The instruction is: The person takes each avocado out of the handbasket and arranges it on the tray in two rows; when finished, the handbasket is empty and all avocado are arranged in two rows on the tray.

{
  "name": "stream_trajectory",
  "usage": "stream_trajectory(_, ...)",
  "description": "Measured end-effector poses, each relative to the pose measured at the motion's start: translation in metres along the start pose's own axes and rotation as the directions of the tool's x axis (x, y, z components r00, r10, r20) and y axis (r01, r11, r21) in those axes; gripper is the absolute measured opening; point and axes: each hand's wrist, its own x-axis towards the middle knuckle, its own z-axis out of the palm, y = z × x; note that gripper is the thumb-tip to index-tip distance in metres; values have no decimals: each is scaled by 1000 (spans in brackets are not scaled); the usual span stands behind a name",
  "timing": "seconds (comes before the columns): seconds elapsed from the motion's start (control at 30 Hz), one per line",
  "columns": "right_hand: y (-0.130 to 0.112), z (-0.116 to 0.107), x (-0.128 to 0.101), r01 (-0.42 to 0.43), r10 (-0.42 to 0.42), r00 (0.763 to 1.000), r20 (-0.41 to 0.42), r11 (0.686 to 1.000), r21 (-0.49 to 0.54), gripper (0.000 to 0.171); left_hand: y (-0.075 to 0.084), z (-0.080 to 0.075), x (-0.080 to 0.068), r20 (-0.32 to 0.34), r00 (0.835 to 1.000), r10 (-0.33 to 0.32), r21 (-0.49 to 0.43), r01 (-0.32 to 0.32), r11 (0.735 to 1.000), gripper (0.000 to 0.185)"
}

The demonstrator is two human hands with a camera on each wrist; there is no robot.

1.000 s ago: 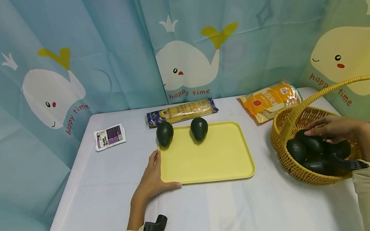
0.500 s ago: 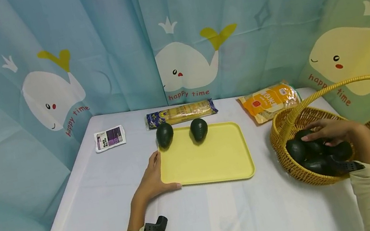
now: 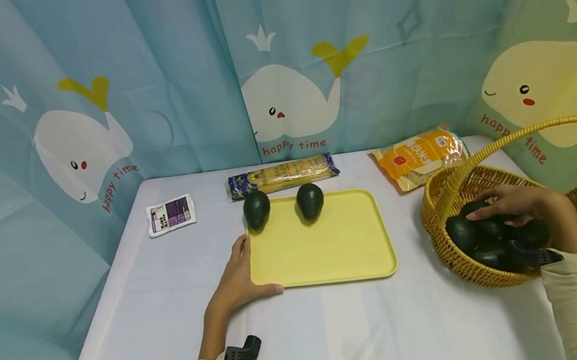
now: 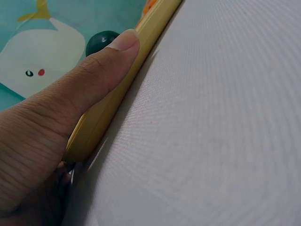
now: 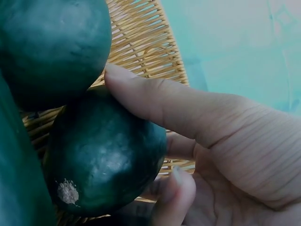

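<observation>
My left hand [image 3: 236,278] rests flat at the front-left corner of a yellow tray [image 3: 336,255]. Its fingers lie straight along the left rim, and its thumb [image 4: 94,80] lies along the front rim [image 4: 150,28]. Two dark green avocados [image 3: 257,209] [image 3: 311,200] sit at the tray's far edge. My right hand [image 3: 525,208] reaches down into a wicker basket [image 3: 438,195] holding several more avocados [image 3: 463,233]. In the right wrist view my thumb [image 5: 160,101] and a fingertip curl round one avocado [image 5: 103,160], with another avocado [image 5: 51,47] right beside it.
Behind the tray lie a long noodle pack [image 3: 282,176], an orange bag [image 3: 419,160] and a small white-and-purple packet [image 3: 171,214]. The basket's tall handle [image 3: 574,123] arches over my right hand. Whale-print curtains close in the white table [image 3: 351,336] on three sides.
My right hand has sunk a little deeper into the basket and closed over an avocado. My left hand, the tray and its two avocados have not moved.
</observation>
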Motion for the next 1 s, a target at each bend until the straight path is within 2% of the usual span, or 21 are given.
stream_trajectory(0.67, 0, -6, -7, 41, -43, 995, -95, 999, -22, 92, 3, -2, 0, 2, 1000, 6, -4, -6, 1000, 137)
stream_trajectory(1.0, 0, -3, -12, 78, -94, 978, -185, 993, -91, 87, -2, 0, 0, 12, 1000, 3, 6, -3, 1000, 139)
